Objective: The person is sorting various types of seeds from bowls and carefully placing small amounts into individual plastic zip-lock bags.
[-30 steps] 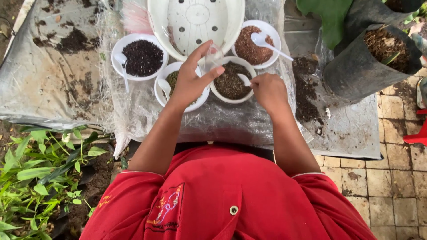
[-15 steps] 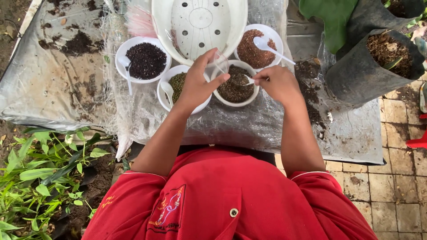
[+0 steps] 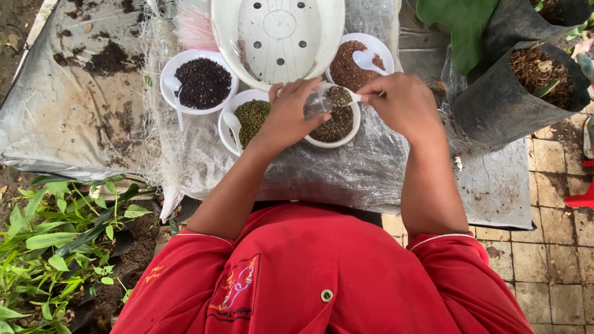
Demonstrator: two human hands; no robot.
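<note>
Head view — both hands now meet over bowl (image 3: pixel 337 127): left hand (image 3: pixel 291 117) fingers pinch small bag (image 3: pixel 317 105), right hand (image 3: pixel 402 105) grips loaded spoon (image 3: pixel 341 96).

A black grow bag (image 3: pixel 507 99) of soil stands at the right; leafy green plants (image 3: pixel 55 241) grow at the lower left.

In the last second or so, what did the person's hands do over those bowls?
The left hand closed from spread fingers and now pinches a small clear bag over the middle bowl. The right hand rose from that bowl and brought a white spoon, loaded with brown mix, to the bag's mouth. The other bowls, their spoons, the white pot and the black grow bags stayed put.
</note>
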